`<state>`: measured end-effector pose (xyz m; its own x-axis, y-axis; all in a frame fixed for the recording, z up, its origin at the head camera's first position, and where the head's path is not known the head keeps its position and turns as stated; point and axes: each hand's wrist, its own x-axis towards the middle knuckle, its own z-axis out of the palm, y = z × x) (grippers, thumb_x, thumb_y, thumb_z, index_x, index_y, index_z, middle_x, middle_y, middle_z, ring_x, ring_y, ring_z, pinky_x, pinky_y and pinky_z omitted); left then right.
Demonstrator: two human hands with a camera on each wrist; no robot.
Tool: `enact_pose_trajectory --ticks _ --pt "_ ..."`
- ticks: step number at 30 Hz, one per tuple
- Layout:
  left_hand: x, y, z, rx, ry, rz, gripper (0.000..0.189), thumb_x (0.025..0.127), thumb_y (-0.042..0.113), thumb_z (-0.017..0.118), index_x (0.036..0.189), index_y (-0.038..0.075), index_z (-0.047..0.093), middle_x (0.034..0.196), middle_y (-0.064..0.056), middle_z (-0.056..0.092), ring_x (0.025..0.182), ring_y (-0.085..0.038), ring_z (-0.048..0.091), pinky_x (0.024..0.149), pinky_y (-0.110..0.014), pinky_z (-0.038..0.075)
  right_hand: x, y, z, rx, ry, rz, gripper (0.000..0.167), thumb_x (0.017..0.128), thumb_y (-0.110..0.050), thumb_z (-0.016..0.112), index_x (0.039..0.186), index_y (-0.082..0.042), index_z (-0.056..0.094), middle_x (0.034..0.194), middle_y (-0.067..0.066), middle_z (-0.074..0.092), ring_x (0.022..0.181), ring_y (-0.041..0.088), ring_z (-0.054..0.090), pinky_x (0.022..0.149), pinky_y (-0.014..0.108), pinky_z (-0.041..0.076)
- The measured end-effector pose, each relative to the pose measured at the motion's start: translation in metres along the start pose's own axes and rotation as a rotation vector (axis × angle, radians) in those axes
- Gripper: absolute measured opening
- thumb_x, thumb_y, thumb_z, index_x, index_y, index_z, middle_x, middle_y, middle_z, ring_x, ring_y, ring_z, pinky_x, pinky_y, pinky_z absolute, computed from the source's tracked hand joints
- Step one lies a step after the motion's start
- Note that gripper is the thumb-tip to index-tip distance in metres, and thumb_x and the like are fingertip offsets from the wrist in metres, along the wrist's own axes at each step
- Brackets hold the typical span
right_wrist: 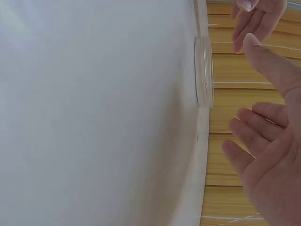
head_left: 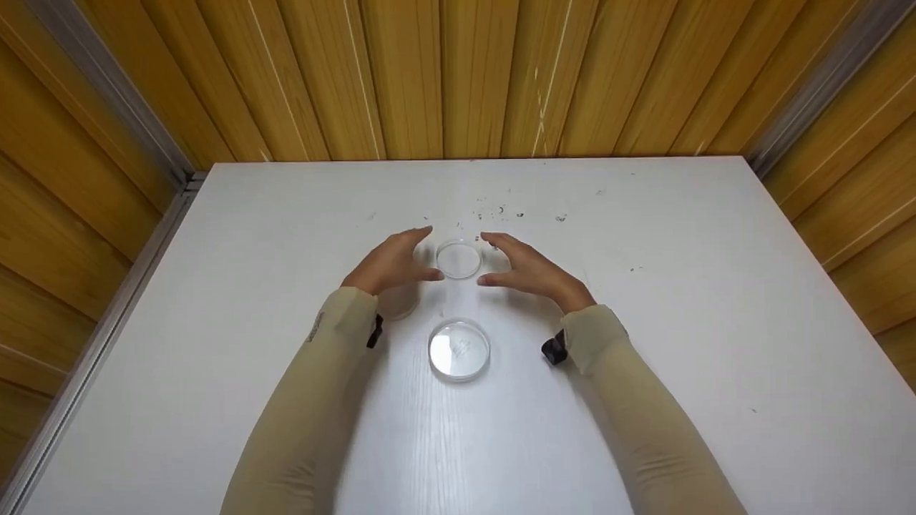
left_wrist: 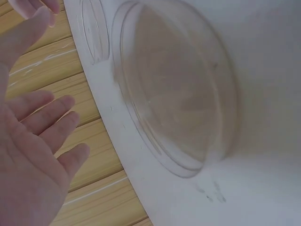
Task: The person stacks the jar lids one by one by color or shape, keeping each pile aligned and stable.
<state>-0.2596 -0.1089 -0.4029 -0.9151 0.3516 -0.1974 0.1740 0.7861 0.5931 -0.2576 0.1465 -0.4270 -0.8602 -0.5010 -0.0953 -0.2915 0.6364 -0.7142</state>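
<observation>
A clear round petri dish point(head_left: 459, 259) lies on the white table between my two hands. My left hand point(head_left: 396, 262) is at its left, thumb and fingers spread apart in a wide C. On the other side, my right hand point(head_left: 531, 268) mirrors that shape, with a gap between its fingertips and the rim. Nearer to me sits a larger-looking petri dish point(head_left: 459, 350) with light glinting off it. Beneath my left wrist lies another clear dish point(left_wrist: 178, 89), partly hidden by the hand and sleeve in the head view. Neither hand holds anything.
The white table point(head_left: 687, 343) carries small dark marks point(head_left: 501, 211) near its back. Wood-patterned panels point(head_left: 408, 79) rise behind it and at both sides. A grey metal frame point(head_left: 107, 322) runs along the left edge.
</observation>
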Motion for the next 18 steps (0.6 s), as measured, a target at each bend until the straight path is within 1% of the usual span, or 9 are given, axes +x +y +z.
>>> enact_pose_trajectory --ticks 6,9,13,18 --pt "0.015 0.005 0.003 0.008 -0.061 -0.088 0.09 0.08 0.034 0.078 0.152 0.016 0.028 0.156 -0.005 0.032 0.146 -0.024 0.026 0.119 -0.045 0.023 0.012 0.003 -0.003 0.012 -0.01 0.06 0.085 0.084 -0.036 0.074 0.152 -0.014 0.028 0.156 0.01 0.031 0.144 0.029 0.029 0.118 0.047 0.023" --pt "0.02 0.007 0.006 0.039 -0.083 -0.12 0.089 0.08 0.033 0.078 0.152 0.016 0.029 0.155 -0.006 0.035 0.145 -0.025 0.029 0.118 -0.046 0.025 0.018 0.003 -0.001 0.013 -0.029 0.088 0.086 0.084 -0.036 0.074 0.152 -0.014 0.027 0.157 0.011 0.029 0.146 0.028 0.024 0.119 0.045 0.021" --pt "0.025 0.009 0.008 0.07 -0.083 -0.131 0.088 0.079 0.033 0.079 0.151 0.016 0.031 0.153 -0.007 0.038 0.143 -0.026 0.033 0.116 -0.047 0.028 0.024 0.005 0.003 0.02 -0.041 0.113 0.089 0.083 -0.034 0.075 0.153 -0.011 0.025 0.158 0.01 0.026 0.148 0.026 0.02 0.121 0.042 0.016" --pt "0.03 0.009 0.012 0.046 -0.097 -0.151 0.086 0.078 0.028 0.08 0.15 0.018 0.035 0.152 -0.005 0.041 0.141 -0.025 0.035 0.115 -0.046 0.03 0.028 0.007 0.007 0.023 -0.039 0.123 0.09 0.082 -0.032 0.077 0.153 -0.011 0.025 0.159 0.007 0.026 0.148 0.023 0.018 0.121 0.039 0.015"
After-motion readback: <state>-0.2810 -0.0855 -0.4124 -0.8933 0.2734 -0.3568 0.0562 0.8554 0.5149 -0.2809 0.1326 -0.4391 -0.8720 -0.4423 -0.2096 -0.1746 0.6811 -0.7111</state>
